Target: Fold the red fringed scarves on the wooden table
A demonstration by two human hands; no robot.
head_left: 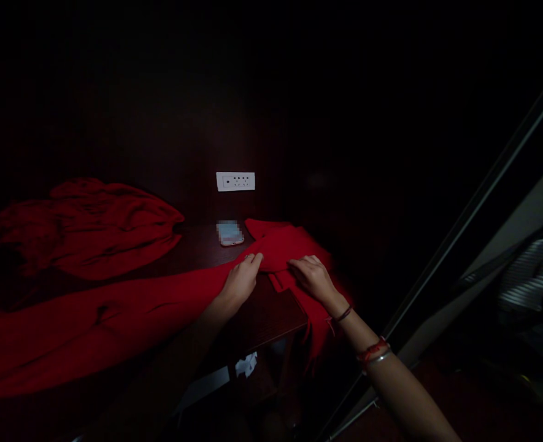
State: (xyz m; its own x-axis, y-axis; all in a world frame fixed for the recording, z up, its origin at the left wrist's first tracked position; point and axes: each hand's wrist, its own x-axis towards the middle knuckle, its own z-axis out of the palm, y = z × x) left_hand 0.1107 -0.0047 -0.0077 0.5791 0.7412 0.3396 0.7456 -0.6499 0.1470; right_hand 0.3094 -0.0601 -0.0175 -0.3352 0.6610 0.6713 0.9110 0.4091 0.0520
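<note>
A long red cloth (128,313) stretches from the left edge across a dark table to its right end, where it bunches and hangs over the corner. My left hand (242,279) is closed on the cloth, thumb and fingers pinching its edge near the middle. To the right, my right hand (313,276) has its fingers bent together on the same cloth, pinching it. Another gathered red cloth (115,227) lies at the back left.
Behind my left hand a phone with a blurred screen (229,233) lies on the dark table (271,319). A white wall socket (235,181) is above it. White crumpled paper (246,364) shows below. A diagonal metal-edged frame (473,209) stands right, with a striped item (535,264) beyond.
</note>
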